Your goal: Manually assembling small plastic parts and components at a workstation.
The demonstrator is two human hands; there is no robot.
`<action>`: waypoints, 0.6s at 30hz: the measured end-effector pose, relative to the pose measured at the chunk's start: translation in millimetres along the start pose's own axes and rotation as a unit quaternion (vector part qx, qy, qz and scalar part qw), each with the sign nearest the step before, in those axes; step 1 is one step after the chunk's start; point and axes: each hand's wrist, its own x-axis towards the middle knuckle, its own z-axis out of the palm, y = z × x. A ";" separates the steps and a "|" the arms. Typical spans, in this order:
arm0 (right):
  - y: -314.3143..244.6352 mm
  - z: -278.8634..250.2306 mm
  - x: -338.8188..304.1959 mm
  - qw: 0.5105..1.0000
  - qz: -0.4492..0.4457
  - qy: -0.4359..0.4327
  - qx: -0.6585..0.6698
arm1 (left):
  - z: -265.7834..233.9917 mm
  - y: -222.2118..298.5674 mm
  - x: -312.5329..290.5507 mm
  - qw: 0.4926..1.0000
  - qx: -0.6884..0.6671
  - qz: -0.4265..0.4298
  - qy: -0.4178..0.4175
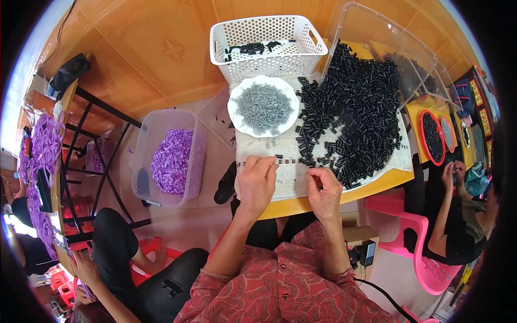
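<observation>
My left hand (pixel 257 185) is closed in a pinch over the front part of the white cloth (pixel 291 185). Just beyond its fingertips lies a small black tubular piece (pixel 279 156). My right hand (pixel 325 196) is also pinched, thumb against finger, by the near edge of a big heap of black pieces (pixel 366 102). Whatever either pinch holds is too small to make out. Straight ahead, a white scalloped plate (pixel 235 119) bears many small clear grey pieces (pixel 265 107).
Behind the plate stands a white perforated basket (pixel 269 69) with some black pieces inside. A tipped clear bin (pixel 377 21) backs the heap. At left, a translucent tub (pixel 141 156) of purple pieces sits on the floor. Other people work at both sides, one near a pink chair (pixel 401 231).
</observation>
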 end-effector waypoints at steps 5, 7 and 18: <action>-6.9 -1.6 -1.3 1.000 -0.008 -0.014 -0.009 | 14.0 -0.9 17.7 0.987 0.146 0.022 -0.062; -6.6 -1.1 -2.9 1.000 -0.012 -0.016 -0.011 | 16.5 -2.8 19.6 0.982 0.170 0.017 -0.078; -28.3 -3.3 -5.1 0.988 0.066 -0.038 0.137 | -4.0 2.3 -15.1 0.833 -0.483 -0.225 -0.149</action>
